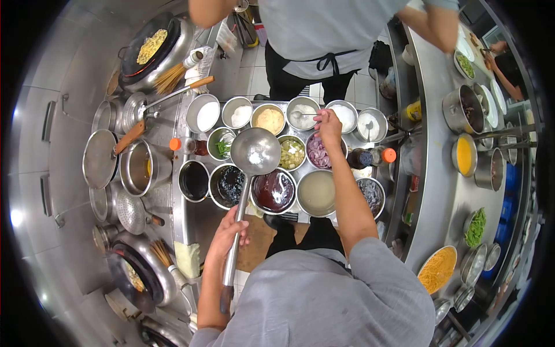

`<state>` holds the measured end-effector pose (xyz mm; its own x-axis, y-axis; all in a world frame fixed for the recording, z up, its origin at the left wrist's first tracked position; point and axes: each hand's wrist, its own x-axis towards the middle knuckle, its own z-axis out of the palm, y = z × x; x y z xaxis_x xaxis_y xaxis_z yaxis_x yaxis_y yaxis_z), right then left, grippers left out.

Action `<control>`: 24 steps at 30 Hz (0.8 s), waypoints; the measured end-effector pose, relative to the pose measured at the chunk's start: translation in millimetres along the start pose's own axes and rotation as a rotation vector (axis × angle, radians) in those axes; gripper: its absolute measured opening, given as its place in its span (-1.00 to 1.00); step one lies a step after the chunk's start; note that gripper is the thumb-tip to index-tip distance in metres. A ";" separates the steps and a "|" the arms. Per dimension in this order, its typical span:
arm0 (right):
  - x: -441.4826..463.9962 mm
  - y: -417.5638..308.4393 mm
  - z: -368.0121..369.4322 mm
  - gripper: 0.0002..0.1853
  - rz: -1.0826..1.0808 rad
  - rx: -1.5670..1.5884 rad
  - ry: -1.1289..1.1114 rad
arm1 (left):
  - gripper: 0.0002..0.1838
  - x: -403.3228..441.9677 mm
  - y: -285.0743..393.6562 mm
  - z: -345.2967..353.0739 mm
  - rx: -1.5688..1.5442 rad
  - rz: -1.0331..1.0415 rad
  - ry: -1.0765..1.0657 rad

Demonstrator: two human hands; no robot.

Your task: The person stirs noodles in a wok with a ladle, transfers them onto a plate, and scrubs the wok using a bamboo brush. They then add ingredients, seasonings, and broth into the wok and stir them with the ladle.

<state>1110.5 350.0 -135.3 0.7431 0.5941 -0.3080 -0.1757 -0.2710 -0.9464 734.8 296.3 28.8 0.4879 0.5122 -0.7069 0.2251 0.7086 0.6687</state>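
Note:
My left hand (229, 234) is wrapped around the long handle of a metal ladle (256, 151), whose bowl is over the row of pots. A white patch that looks like powder sits in the bowl. My right hand (328, 125) pinches a small spoon (306, 114) over a pot of white powder (302, 107) in the back row. Below that wrist stands a pot of chopped red onion (319, 152). Beside it is a pot of green pieces in liquid (293, 149). Nearer me are a pot of dark red sauce (273, 191) and one of cloudy liquid (316, 194).
At left are two woks with food, the far wok (151, 49) and the near wok (132, 272), plus strainers (99, 159). Another person (329, 34) stands across the pots. The right counter holds noodles (437, 270), chopped greens (475, 227) and a yellow-filled pot (464, 155).

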 end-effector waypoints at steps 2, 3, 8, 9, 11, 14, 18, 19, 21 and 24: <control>-2.0 0.9 -1.1 -0.72 0.007 -0.045 -0.027 | -0.35 0.0 0.3 -0.5 0.012 -0.001 0.006; -2.9 2.4 -0.8 -0.72 0.007 -0.045 -0.027 | -0.35 0.2 -0.2 -1.2 0.004 0.005 -0.003; -8.5 5.0 -2.5 -0.75 0.006 -0.058 -0.002 | -0.35 1.0 -3.8 -3.0 -0.006 0.016 -0.006; -9.6 4.2 -3.3 -0.75 0.007 -0.057 -0.001 | -0.34 0.3 -3.5 -2.7 -0.002 0.013 -0.004; -11.0 4.6 -5.3 -0.75 -0.007 -0.106 -0.052 | -0.34 -0.7 -3.8 -2.0 0.006 0.008 -0.003; -12.1 6.3 -5.3 -0.73 -0.027 -0.117 -0.078 | -0.33 -0.9 -3.3 -0.5 -0.010 0.004 0.001; -14.6 12.6 -6.5 -0.72 0.020 -0.068 -0.060 | -0.34 0.9 -3.7 2.2 -0.003 0.001 -0.001; -16.1 15.8 -6.2 -0.72 0.052 0.011 -0.056 | -0.34 1.9 -4.1 2.1 0.000 0.002 -0.003; -19.7 18.7 -7.7 -0.72 0.084 0.090 -0.052 | -0.35 6.2 -7.2 -1.4 0.011 0.005 0.000; -26.4 22.8 -12.5 -0.73 0.141 0.344 -0.028 | -0.37 10.4 -6.0 0.2 0.010 0.008 0.007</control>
<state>1094.9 318.7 -147.5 0.6786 0.5910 -0.4362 -0.4857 -0.0844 -0.8701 738.7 297.3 17.5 0.4836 0.5210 -0.7033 0.2299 0.6997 0.6764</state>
